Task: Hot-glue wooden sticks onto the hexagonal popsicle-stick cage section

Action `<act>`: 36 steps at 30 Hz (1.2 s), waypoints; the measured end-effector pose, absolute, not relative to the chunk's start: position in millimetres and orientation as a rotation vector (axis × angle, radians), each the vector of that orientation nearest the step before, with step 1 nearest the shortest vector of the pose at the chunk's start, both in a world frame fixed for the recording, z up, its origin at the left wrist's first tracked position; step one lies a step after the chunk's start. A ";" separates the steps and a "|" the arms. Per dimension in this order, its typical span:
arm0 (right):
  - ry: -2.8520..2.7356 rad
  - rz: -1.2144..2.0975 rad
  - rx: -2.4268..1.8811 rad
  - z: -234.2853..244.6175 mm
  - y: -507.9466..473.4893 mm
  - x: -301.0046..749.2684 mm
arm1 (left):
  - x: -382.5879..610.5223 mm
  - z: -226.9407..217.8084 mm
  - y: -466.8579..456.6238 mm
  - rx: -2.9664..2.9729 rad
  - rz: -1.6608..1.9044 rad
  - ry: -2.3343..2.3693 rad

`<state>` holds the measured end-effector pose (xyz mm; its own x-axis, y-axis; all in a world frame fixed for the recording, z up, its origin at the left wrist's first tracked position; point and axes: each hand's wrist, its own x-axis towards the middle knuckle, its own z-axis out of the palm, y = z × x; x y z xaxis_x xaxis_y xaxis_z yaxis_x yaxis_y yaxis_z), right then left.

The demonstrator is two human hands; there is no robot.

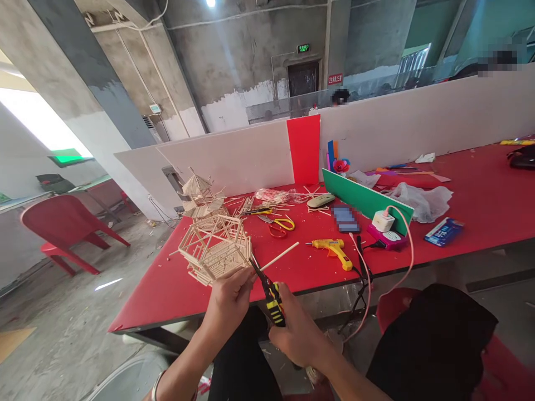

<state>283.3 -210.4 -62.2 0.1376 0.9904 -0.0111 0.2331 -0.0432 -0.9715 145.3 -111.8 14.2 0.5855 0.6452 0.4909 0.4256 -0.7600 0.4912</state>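
My right hand [298,328] is wrapped round the black and yellow handles of pliers [271,303], whose jaws point up and left. A thin wooden stick [281,257] runs from the pliers' jaws out to the right over the red table. My left hand [229,298] pinches the stick's near end beside the jaws; the fingertips partly hide it. Just beyond that hand sits an open frame of wooden sticks [217,248]. Behind the frame rises a small stick-built tower with a pointed roof [198,195].
On the red table [167,278] lie scissors [280,224], a yellow glue gun [332,249], a phone [346,219] and a purple power socket [388,236] with trailing cables. A green board [363,197] stands upright. A red chair [75,228] is at left.
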 end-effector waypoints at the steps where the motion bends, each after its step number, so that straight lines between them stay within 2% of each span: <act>1: -1.270 1.005 -1.466 -62.6 -209.3 283.4 | 144.3 12.8 -110.1 2.480 0.946 0.879; 9: -1.364 0.965 -1.407 -55.3 -198.3 293.2 | 136.6 21.7 -91.3 2.327 0.696 0.858; 15: -1.272 1.104 -1.350 -58.8 -197.5 289.3 | 135.5 13.7 -88.7 2.296 0.759 0.920; 21: -1.029 1.482 -1.146 -70.4 -197.6 290.7 | 127.8 13.2 -83.5 2.352 0.752 0.924; 27: -0.770 2.000 -0.581 -66.0 -208.8 294.2 | 119.3 6.4 -78.4 2.233 0.712 0.914; 29: -0.712 2.046 -0.496 -58.7 -208.8 301.2 | 115.5 2.6 -78.8 2.178 0.693 0.956; 31: -0.834 1.801 -0.860 -51.7 -201.1 313.3 | 111.3 1.3 -81.4 2.184 0.702 0.976; 34: -1.259 1.094 -1.853 -47.3 -172.8 335.2 | 106.4 5.5 -86.5 2.223 0.820 0.953; 36: -1.388 0.915 -2.123 -49.0 -146.4 346.2 | 104.0 11.4 -87.2 2.179 0.937 0.946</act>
<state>346.2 -146.4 -49.0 0.2768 0.9171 -0.2868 0.6246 -0.3986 -0.6715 104.0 -87.2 11.4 0.5018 0.7825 0.3685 0.3754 -0.5809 0.7223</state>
